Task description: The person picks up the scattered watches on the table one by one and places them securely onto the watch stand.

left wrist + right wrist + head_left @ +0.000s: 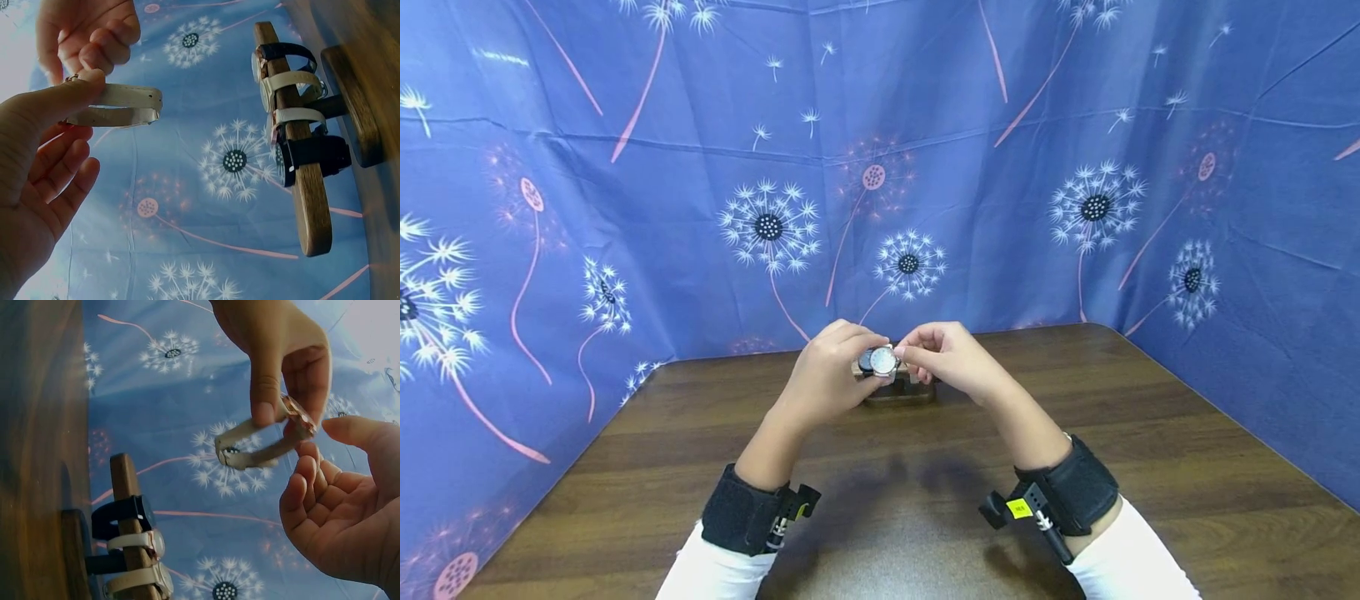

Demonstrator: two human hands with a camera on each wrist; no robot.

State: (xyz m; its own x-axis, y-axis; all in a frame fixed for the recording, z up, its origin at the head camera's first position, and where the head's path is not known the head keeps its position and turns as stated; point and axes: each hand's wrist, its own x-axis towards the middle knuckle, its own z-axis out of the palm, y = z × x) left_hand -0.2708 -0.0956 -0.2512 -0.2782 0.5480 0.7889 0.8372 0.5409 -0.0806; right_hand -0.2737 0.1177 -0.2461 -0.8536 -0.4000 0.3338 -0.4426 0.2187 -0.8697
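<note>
My left hand (829,367) grips a wristwatch (883,360) with a round white dial, thumb on one side and fingers on the other. In the left wrist view, the watch's pale strap (128,95) hangs as a closed loop beyond the thumb. My right hand (953,358) is at the opposite edge of the case, its thumb and index finger pinching the side of the watch. The right wrist view shows the rose-gold case (299,415) edge-on between both hands, dial turned away from the strap loop.
A wooden watch stand (314,219) stands on the table behind the hands. Its bar carries several watches, among them one with a black strap (319,153), one with a white strap (300,115) and a cream one (290,80). A blue dandelion-print cloth (1000,250) hangs behind the brown wooden table (1150,433).
</note>
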